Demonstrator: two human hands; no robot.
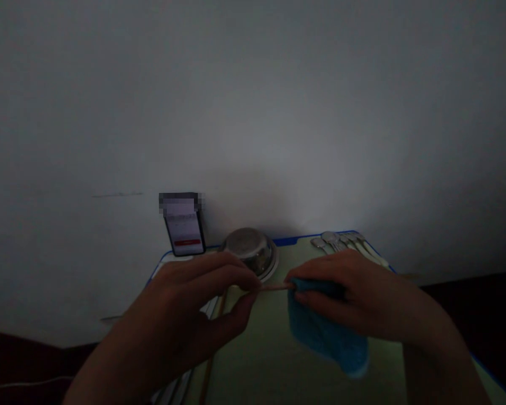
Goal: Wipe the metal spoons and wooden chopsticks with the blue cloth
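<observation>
A thin wooden chopstick point(275, 287) is held level between my hands, above the table. Its left end is pinched between the thumb and fingers of my left hand point(181, 304). My right hand point(358, 292) grips a blue cloth point(324, 334) that is folded around the chopstick's other part, hiding it. The loose end of the cloth hangs below the right fingers. Behind the hands, an upturned metal bowl point(248, 247) rests near the back of the table.
A phone point(185, 233) leans upright against the wall at the back left of the pale green table point(253, 343). Several metal spoons and forks point(332, 241) lie at the back right. A brown stick point(211, 349) and silvery strips point(181, 388) lie along the left.
</observation>
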